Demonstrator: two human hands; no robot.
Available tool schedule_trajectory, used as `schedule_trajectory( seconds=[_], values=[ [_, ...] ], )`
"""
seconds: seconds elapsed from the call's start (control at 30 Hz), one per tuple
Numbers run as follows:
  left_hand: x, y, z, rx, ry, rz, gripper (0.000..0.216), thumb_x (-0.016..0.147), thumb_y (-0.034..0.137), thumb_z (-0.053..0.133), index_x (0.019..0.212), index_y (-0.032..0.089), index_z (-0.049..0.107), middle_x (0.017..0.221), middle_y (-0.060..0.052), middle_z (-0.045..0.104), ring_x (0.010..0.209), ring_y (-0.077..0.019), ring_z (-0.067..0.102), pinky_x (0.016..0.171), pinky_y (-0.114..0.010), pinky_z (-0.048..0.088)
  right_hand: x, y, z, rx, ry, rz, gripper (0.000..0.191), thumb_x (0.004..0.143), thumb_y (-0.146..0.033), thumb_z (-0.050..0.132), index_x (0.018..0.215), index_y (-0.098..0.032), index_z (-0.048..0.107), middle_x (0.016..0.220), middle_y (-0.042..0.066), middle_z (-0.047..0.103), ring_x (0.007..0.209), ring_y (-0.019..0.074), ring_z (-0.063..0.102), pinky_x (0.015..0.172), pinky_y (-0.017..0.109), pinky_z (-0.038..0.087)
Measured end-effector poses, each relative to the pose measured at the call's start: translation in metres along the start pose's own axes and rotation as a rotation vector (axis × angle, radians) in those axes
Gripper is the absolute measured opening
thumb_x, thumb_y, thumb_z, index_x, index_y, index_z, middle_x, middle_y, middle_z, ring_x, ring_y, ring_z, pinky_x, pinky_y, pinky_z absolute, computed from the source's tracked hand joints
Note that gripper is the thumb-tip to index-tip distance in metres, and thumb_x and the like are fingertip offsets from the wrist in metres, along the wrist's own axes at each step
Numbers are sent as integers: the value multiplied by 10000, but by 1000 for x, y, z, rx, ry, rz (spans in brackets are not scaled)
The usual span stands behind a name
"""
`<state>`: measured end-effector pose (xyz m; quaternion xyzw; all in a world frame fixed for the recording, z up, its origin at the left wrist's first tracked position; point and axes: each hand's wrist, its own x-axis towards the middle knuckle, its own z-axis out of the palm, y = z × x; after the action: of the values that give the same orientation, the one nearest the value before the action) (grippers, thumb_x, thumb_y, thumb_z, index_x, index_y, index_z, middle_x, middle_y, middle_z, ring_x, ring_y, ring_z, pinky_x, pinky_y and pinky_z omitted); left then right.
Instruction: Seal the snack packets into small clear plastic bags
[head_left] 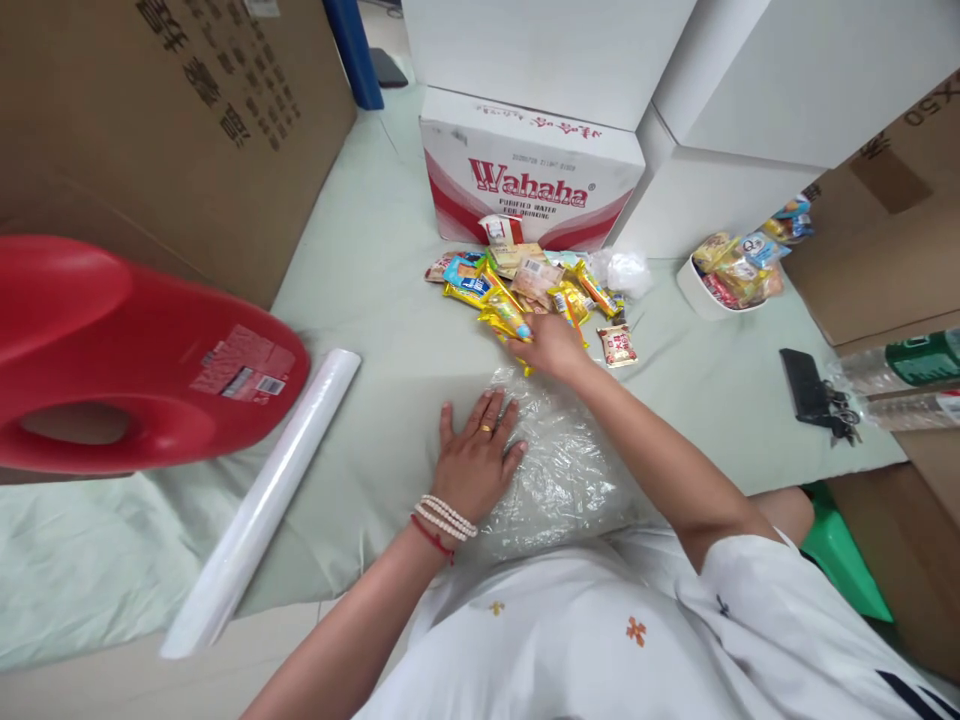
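A pile of small wrapped snacks (534, 280) lies in front of the water carton, with yellow packets at its near side. My right hand (553, 345) is at the near edge of this pile, its fingers curled in on a yellow snack packet (504, 312); part of the grip is hidden by the hand. Palm down, my left hand (476, 460) rests with fingers spread at the left edge of a clear plastic bag (562, 460), which lies flat and crinkled before me. Just right of my right hand is a small white-and-red packet (617, 345).
Behind the pile stands a Wahaha water carton (532, 185) under white boxes. A white tub (709, 292) of snacks sits to the right, with keys (840, 412) nearer. On the left are a red plastic jug (165, 350) and a white roll (266, 500).
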<state>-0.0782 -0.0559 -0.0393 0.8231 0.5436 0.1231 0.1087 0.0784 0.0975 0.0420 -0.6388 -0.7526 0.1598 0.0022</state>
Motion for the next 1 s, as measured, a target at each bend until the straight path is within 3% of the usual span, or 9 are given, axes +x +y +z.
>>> schedule_trajectory(
  seconds=[0.07, 0.17, 0.27, 0.33, 0.4, 0.5, 0.6, 0.8, 1.0],
  values=[
    [0, 0, 1, -2, 5, -14, 570, 1062, 439, 373, 1590, 228, 404, 1677, -125, 349, 1555, -302, 345, 1262, -710, 19, -20, 24, -21, 60, -22, -130, 302, 916, -438, 620, 991, -157, 702, 933, 63, 740, 838, 208, 641, 721, 263, 427],
    [0, 0, 2, 0, 9, -31, 592, 1059, 444, 372, 1602, 207, 379, 1676, -148, 342, 1557, -309, 339, 1255, -715, -10, -51, 54, -42, 175, -283, -337, 252, 867, -406, 664, 910, -161, 697, 787, -8, 686, 715, 153, 583, 646, 236, 370],
    [0, 0, 3, 11, 4, -32, 610, 1048, 423, 389, 1612, 192, 359, 1670, -171, 346, 1555, -319, 340, 1255, -710, -24, -71, 64, -37, 122, -551, -443, 163, 826, -340, 711, 871, -184, 713, 730, -26, 671, 650, 133, 557, 606, 236, 337],
    [1, 0, 3, 24, -5, -31, 615, 1039, 406, 402, 1613, 190, 358, 1670, -177, 343, 1554, -327, 342, 1253, -713, -18, -77, 64, -25, 21, -616, -471, 141, 821, -328, 736, 873, -198, 725, 745, -12, 685, 641, 139, 561, 588, 247, 316],
    [1, 1, 3, 39, -9, -32, 610, 1035, 408, 404, 1608, 202, 370, 1674, -172, 339, 1550, -332, 349, 1248, -722, -1, -79, 63, -13, -54, -587, -486, 196, 831, -355, 758, 956, -206, 733, 873, 23, 721, 716, 163, 605, 600, 254, 320],
    [2, 1, 4, 60, -9, -32, 601, 1042, 431, 383, 1603, 214, 382, 1677, -168, 335, 1547, -333, 357, 1243, -731, 23, -83, 65, -3, -97, -442, -512, 442, 831, -435, 794, 1196, -209, 690, 1139, 88, 701, 907, 222, 636, 678, 274, 370],
    [2, 1, 5, 88, -18, -33, 602, 1045, 433, 372, 1601, 203, 381, 1681, -170, 323, 1551, -325, 349, 1239, -732, 29, -95, 69, 3, -144, -303, -572, 596, 834, -519, 798, 1307, -191, 645, 1217, 136, 660, 1087, 296, 575, 810, 330, 408],
    [3, 1, 4, 129, -53, -41, 623, 1023, 417, 409, 1608, 206, 367, 1687, -166, 312, 1555, -335, 339, 1232, -739, 68, -114, 76, 17, -122, -165, -620, 353, 1025, -443, 557, 1229, -189, 692, 1197, 153, 660, 1152, 302, 504, 939, 411, 390],
    [2, -2, 1, 110, -58, -55, 638, 1019, 395, 406, 1627, 218, 324, 1683, -173, 327, 1540, -340, 368, 1235, -721, 105, -123, 92, 32, -81, -74, -721, 448, 1010, -270, 569, 1450, -186, 573, 1452, 164, 592, 1419, 333, 412, 1202, 590, 238]
  ],
)
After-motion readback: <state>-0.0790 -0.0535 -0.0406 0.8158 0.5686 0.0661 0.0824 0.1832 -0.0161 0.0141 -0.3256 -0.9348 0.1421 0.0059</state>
